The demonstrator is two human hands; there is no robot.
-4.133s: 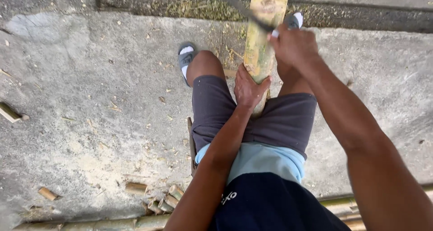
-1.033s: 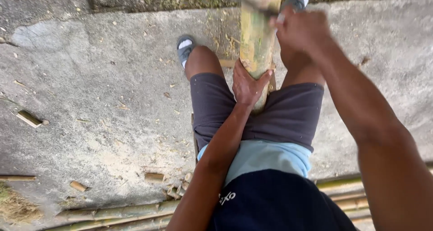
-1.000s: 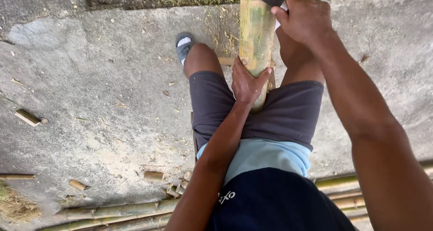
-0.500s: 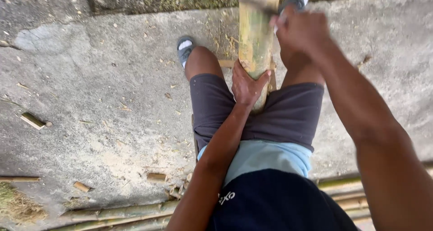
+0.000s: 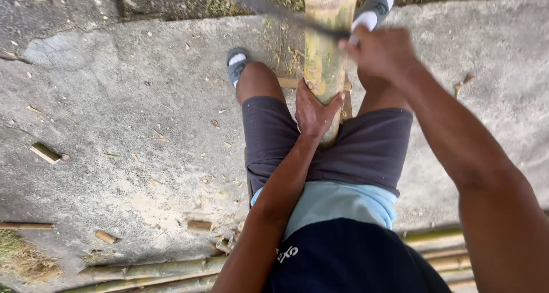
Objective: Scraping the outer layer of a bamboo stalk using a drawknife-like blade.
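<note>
A thick yellow-green bamboo pole [image 5: 323,41] runs away from me between my knees. My left hand [image 5: 314,111] grips its near end, thumb and fingers wrapped around it just above my dark shorts. My right hand [image 5: 382,52] is closed on the handle of a long dark blade [image 5: 269,8] that lies across the pole near its far end, blurred by motion. My feet in grey slippers [image 5: 237,64] rest on the concrete on either side of the pole.
Rough concrete ground [image 5: 126,127] spreads to the left, littered with short bamboo offcuts [image 5: 46,152] and chips. Several long bamboo poles [image 5: 154,270] lie along the bottom edge. A strip of soil and grass [image 5: 194,1] borders the slab at the top.
My right hand has swung the blade up and down against the far part of the pole; it now lies across the pole. My left hand has kept its grip.
</note>
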